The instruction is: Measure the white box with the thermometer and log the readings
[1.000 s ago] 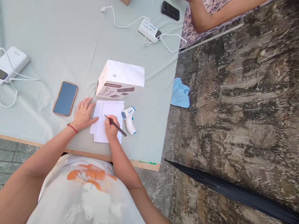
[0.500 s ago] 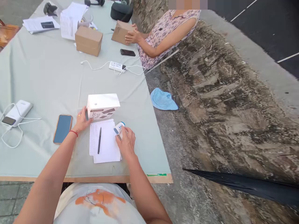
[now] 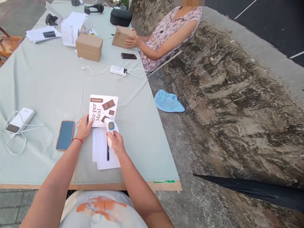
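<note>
Phone [image 3: 65, 134] near power bank [image 3: 21, 119]; cardboard box [image 3: 89, 47] far back; blue cloth [image 3: 168, 102] on ground.

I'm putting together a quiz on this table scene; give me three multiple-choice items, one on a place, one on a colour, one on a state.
1. Where does the black pen lie?
A. On the white paper sheets
B. On the dark-screened smartphone
C. On the ground

2. What colour is the crumpled cloth on the ground beside the table?
A. Red
B. Light blue
C. Black

3. How does the white "Super Meal" box stand with the hands?
A. The right hand lifts it
B. No hand is near it
C. The left hand touches its edge while the right hand holds the white-and-blue infrared thermometer

Answers: 1 A, the pen rests on the sheets below the right hand. 2 B, the cloth is pale blue. 3 C, left fingers meet the box's left edge; the right grips the thermometer's handle.
</note>
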### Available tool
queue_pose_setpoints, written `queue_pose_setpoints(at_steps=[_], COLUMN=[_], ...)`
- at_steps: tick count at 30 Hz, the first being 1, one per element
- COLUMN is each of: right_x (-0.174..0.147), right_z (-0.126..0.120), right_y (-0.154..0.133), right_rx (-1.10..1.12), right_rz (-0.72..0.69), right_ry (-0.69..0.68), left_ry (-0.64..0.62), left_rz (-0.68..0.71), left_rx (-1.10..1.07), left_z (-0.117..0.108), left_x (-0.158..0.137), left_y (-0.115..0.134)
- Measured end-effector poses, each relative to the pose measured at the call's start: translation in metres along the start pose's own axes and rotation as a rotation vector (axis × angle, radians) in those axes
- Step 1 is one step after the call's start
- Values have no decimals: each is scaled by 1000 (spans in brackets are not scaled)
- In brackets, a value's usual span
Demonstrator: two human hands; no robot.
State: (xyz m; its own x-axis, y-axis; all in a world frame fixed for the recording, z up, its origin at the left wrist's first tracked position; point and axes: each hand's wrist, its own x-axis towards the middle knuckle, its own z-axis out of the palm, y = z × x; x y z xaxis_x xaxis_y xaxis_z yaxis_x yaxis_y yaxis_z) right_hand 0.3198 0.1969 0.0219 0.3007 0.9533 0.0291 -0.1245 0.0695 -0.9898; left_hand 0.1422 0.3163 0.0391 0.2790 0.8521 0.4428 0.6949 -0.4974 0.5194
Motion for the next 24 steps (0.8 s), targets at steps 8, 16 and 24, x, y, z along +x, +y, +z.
queue_pose_setpoints(at_steps=[8, 16, 24], right_x=[4, -1, -14], right_z=[4, 8, 14], right_y=[3, -11, -34], right_rx=[33, 118, 229], right_rz=[60, 133, 180], right_ry=[23, 16, -25], left_ry=[-3, -5, 16], left_rz=[10, -5, 22], left_rx=[-4, -53, -128], left_z=[2, 5, 8], left_x=[-2, -2, -4], left_y=[3, 1, -2])
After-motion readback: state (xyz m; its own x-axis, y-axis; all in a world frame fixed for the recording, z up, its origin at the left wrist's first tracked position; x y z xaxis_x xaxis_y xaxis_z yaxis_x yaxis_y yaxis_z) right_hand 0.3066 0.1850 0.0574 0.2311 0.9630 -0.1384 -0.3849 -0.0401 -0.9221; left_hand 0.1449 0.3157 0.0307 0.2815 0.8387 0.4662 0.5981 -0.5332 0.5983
